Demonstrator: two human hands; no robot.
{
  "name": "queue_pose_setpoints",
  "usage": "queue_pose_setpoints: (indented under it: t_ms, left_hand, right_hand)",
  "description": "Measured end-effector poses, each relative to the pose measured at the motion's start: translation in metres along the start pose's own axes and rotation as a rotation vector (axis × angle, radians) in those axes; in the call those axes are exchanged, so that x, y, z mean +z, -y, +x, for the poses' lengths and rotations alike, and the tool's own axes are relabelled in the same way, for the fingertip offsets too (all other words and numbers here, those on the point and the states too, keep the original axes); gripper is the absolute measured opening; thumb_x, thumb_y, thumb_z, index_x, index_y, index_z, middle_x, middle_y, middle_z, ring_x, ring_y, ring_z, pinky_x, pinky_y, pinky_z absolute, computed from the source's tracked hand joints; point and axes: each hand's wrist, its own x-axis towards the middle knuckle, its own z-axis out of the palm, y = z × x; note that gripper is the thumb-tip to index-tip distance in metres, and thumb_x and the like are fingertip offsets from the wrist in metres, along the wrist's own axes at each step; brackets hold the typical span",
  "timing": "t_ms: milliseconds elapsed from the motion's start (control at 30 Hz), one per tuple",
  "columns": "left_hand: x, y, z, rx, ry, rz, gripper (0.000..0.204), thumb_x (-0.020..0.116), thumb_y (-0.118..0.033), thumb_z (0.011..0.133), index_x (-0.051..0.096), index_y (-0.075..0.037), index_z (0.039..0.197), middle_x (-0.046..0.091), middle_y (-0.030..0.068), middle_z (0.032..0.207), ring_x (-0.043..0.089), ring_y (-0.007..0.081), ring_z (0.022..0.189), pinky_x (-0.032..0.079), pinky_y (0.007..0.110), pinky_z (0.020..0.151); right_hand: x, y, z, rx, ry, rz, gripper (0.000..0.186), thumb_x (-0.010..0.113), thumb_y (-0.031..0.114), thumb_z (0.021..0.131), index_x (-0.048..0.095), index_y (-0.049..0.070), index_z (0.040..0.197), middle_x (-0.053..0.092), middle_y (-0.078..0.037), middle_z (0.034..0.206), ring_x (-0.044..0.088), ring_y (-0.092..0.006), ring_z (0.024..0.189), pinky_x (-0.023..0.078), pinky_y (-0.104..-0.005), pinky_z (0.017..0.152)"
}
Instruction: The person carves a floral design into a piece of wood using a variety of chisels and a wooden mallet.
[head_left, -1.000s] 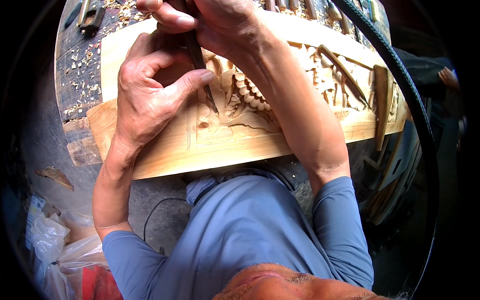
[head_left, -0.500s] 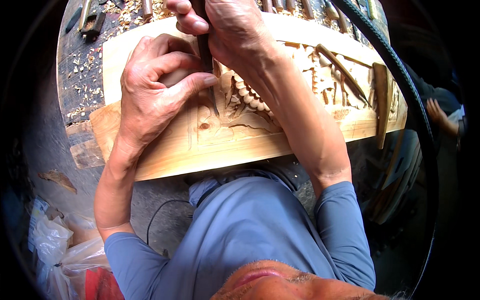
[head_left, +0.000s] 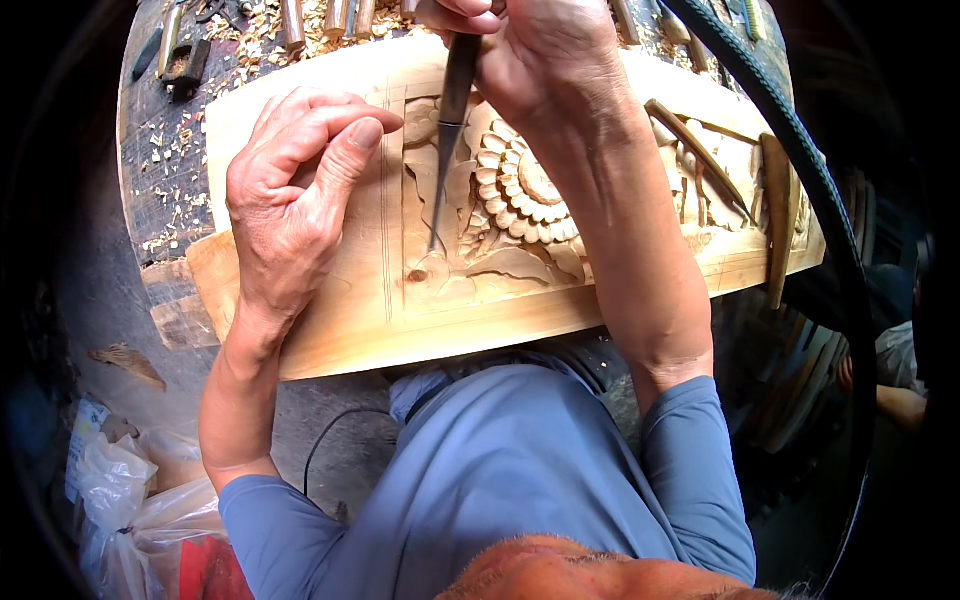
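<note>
Relief carving in hand, we judge: shaping ground left of the flower (head_left: 520, 185). Right hand (head_left: 545, 65) wraps the chisel (head_left: 449, 145), its tip near a knot (head_left: 416, 275); contact unclear. Left hand (head_left: 290, 195) loosely open, off the tool. Carved panel (head_left: 330, 335) lies on the counter (head_left: 165, 125). Next cut, we think, needs the blade steadied.

The left hand (head_left: 295, 195) is loosely curled, thumb (head_left: 348, 163) near forefinger (head_left: 335, 122); the right hand (head_left: 545, 60) grips. Both forearms (head_left: 242, 400) reach forward.
</note>
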Motion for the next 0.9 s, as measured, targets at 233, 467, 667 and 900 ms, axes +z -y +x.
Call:
queue_pose_setpoints:
  t_ms: [233,467,667,900]
  left_hand:
    - [0.000,0.002,0.001,0.057,0.032,0.084,0.010,0.080,-0.004,0.088,0.080,-0.001,0.097,0.072,0.0080,0.092,0.065,0.0214,0.092,0.051,0.033,0.086]
    - [-0.004,-0.006,0.003,0.217,0.191,0.132,0.036,0.095,-0.029,0.072,0.079,-0.003,0.091,0.072,0.0085,0.091,0.065,0.0248,0.092,0.050,0.039,0.087]
    - [-0.007,-0.005,0.004,0.256,0.297,0.156,0.021,0.091,-0.020,0.068,0.075,-0.008,0.076,0.072,0.0001,0.087,0.062,0.0211,0.086,0.044,0.036,0.086]
    - [-0.010,0.005,0.004,0.127,0.236,-0.125,0.014,0.083,-0.010,0.082,0.073,-0.005,0.075,0.071,0.0032,0.085,0.059,0.0162,0.085,0.045,0.033,0.083]
  right_hand:
    - [-0.006,-0.006,0.009,0.147,0.043,-0.061,0.056,0.071,0.037,0.101,0.047,0.000,0.135,0.061,-0.012,0.100,0.052,-0.0113,0.060,0.044,-0.0246,0.051]
    - [0.018,0.005,-0.001,0.131,-0.098,-0.130,0.042,0.060,0.038,0.107,0.048,0.003,0.125,0.061,-0.011,0.094,0.051,-0.0118,0.056,0.042,-0.0244,0.048]
    - [0.024,0.041,0.008,0.054,-0.146,-0.142,0.034,0.051,0.039,0.111,0.048,0.005,0.116,0.060,-0.010,0.088,0.050,-0.0121,0.053,0.040,-0.0243,0.046]
    - [0.004,0.070,0.026,0.047,-0.157,-0.095,0.034,0.040,0.039,0.117,0.049,0.008,0.106,0.060,-0.009,0.081,0.048,-0.0125,0.049,0.038,-0.0241,0.043]
